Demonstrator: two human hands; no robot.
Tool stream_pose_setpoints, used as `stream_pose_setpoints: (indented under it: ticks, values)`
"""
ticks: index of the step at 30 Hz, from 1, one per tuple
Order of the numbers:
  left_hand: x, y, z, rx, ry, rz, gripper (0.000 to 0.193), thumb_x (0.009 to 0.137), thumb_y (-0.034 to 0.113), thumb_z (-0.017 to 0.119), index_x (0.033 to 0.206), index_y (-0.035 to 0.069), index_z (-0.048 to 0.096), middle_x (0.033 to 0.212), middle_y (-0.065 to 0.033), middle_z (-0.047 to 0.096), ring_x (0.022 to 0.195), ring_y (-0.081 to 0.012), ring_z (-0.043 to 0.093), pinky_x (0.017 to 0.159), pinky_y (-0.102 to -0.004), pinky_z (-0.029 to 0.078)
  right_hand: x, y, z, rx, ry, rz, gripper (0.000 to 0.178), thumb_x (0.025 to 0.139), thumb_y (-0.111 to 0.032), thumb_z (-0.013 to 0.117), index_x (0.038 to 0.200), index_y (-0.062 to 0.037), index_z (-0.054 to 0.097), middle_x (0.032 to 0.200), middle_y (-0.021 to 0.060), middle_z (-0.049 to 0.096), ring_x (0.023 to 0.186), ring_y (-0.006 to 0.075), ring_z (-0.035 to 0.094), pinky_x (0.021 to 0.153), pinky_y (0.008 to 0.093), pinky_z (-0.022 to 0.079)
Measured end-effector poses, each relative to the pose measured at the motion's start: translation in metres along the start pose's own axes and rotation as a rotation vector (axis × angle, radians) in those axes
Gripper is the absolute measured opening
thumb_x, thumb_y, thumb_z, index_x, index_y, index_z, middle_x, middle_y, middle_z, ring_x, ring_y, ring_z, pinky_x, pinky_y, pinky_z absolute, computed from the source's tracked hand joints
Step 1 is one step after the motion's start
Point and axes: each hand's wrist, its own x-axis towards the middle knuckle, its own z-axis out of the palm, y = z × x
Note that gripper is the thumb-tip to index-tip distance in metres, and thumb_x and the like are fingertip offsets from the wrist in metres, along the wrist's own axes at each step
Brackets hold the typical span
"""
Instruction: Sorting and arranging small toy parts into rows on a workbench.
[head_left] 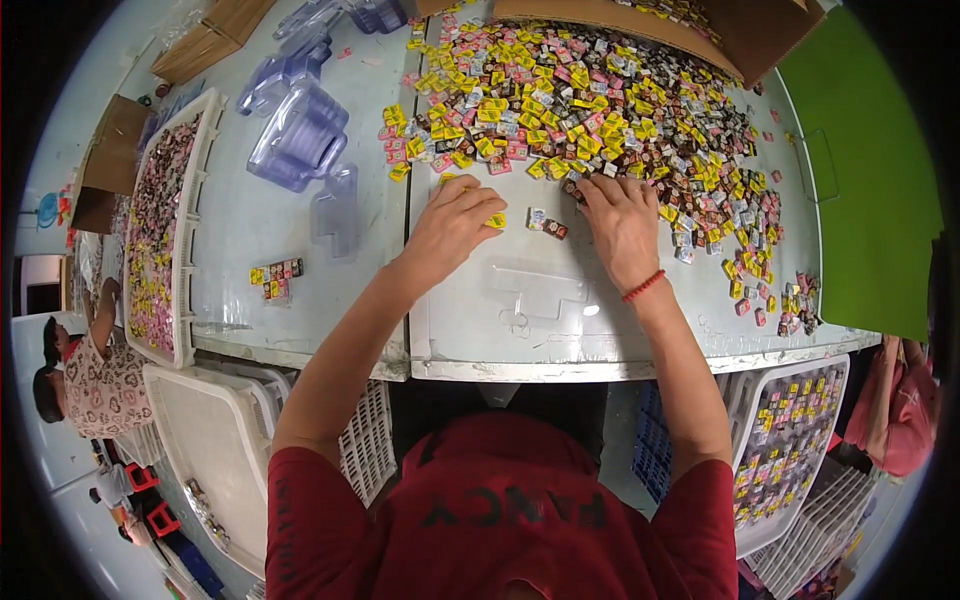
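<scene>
Small wrapped pieces (590, 100) on table (530, 330) (moulded trays (300, 130) left)

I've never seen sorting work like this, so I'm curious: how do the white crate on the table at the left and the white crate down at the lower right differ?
The left crate sits up on the table; the lower-right crate sits below the table edge. The left crate's load looks mostly pink and dark with some yellow; the lower-right crate's shows more yellow and dark pieces. The left crate looks long and narrow; the lower-right crate looks wider. Both are white plastic and hold small wrapped pieces.

Single head-worn fisheye view, close above, straight down on the table (300, 215), edges curving outward.
</scene>
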Motion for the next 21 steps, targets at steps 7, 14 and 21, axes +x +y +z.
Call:
stream_pose_setpoints:
  ticks: [7, 14, 21]
  values:
    - [0.006, 0.011, 0.014, -0.075, 0.013, -0.037, 0.033, 0.071, 0.012, 0.073, 0.102, 0.007, 0.064, 0.096, -0.0045, 0.062, 0.096, -0.0238, 0.055, 0.085, -0.0374, 0.042, 0.001, -0.017, 0.006, -0.135, -0.118, -0.034, 0.025, 0.079, -0.009, 0.059, 0.103, -0.0090, 0.066, 0.102, 0.0059, 0.064, 0.103, 0.0240, 0.054, 0.097, 0.0431, 0.035]
    - [0.014, 0.025, 0.006, -0.079, -0.060, -0.214, 0.025, 0.076, 0.005, 0.067, 0.101, 0.003, 0.063, 0.091, -0.0122, 0.063, 0.088, -0.0295, 0.060, 0.078, -0.0412, 0.046, 0.002, -0.014, -0.009, -0.051, -0.115, -0.099, 0.031, 0.080, -0.009, 0.057, 0.109, -0.0112, 0.065, 0.105, 0.0062, 0.063, 0.105, 0.0246, 0.053, 0.097, 0.0423, 0.035]
    - [0.003, 0.023, -0.017, -0.187, -0.247, -0.045, 0.021, 0.080, -0.002, 0.057, 0.100, 0.000, 0.062, 0.095, -0.0127, 0.060, 0.089, -0.0304, 0.060, 0.084, -0.0398, 0.047, 0.012, -0.007, 0.010, -0.047, -0.127, -0.191, 0.033, 0.082, -0.008, 0.053, 0.113, -0.0109, 0.063, 0.113, 0.0061, 0.060, 0.105, 0.0244, 0.053, 0.096, 0.0416, 0.036]
